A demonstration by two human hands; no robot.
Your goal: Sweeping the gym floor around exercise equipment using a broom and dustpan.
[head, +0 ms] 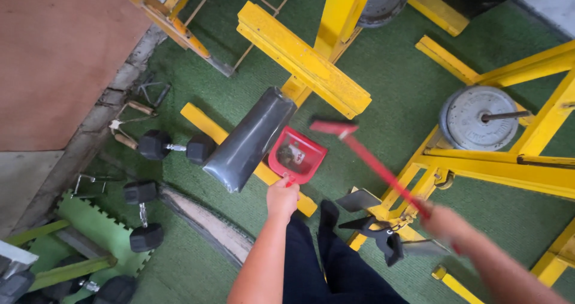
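Left hand grips a red plastic dustpan; right hand, blurred, clasps a thin red broom.

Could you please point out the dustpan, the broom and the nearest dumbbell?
Dustpan (297,154): head view, on its red tray.
Broom (333,127): head view, on its red head.
Dumbbell (176,147): head view, on its metal handle.

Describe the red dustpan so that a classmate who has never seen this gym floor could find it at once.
Start at the long grey bench pad on the yellow frame over the green turf. The red dustpan lies just right of the pad's lower end, gripped by the left hand. Unlike the red broom beside it, it is a shallow scoop holding debris.
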